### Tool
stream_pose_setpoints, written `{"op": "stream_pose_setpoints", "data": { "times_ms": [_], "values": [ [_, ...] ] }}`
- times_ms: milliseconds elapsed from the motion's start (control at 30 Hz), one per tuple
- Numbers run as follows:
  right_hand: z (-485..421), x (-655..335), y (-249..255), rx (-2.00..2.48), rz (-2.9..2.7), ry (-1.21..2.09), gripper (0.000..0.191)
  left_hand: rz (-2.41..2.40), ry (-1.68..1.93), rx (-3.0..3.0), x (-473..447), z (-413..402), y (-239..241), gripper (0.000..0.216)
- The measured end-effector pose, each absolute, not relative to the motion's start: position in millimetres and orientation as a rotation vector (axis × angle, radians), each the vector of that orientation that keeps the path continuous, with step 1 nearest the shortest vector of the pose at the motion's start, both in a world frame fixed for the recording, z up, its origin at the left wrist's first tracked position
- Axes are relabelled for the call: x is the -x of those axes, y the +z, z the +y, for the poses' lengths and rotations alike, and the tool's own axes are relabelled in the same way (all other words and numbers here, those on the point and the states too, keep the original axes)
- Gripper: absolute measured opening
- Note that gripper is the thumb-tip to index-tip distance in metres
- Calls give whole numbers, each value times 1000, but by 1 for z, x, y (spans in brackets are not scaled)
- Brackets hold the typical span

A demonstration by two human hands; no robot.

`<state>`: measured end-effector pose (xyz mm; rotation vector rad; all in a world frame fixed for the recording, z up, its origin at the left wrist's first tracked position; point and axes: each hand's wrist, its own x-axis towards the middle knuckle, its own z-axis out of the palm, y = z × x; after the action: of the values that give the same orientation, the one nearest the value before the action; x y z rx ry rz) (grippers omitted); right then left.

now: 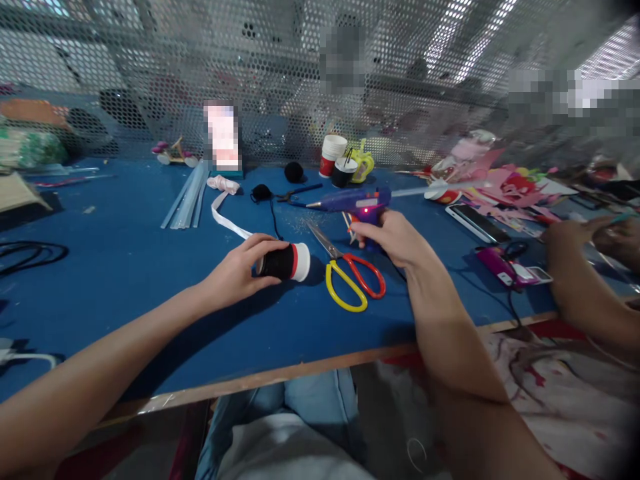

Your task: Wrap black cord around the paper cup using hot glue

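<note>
My left hand (244,272) is closed around a paper cup (283,262) tipped on its side, covered in black with a red band and a white end. In my right hand (395,239) is a blue hot glue gun (350,200), its small light glowing red and its nozzle pointing left. A clear glue stick (425,189) sticks out of its back. Between my hands lie scissors (345,263) with one yellow and one red handle loop, blades partly apart. A white ribbon (229,223) runs along the table behind the cup.
Clear glue sticks (187,199) lie at back left, near black yarn balls (294,172) and pliers (300,193). Upright cups (333,155) stand by the mesh wall (280,87). Rightward are a phone (477,223), a purple device (505,267), pink paper pieces (505,187) and another person's arm (580,280).
</note>
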<state>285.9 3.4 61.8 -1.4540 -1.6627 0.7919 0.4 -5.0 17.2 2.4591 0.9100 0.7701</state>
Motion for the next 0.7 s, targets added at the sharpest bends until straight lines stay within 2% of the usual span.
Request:
{"op": "stream_pose_setpoints", "data": {
  "times_ms": [200,400,700],
  "values": [
    [-23,-258,65,1382,-1836,982,26,903,814,-2397,2,2,11,52],
    [-31,-254,61,1499,-1963,621,19,919,857,-2334,4,4,11,49],
    [-35,-246,60,1485,-2097,511,13,975,847,-2269,5,10,10,48]
  ]
}}
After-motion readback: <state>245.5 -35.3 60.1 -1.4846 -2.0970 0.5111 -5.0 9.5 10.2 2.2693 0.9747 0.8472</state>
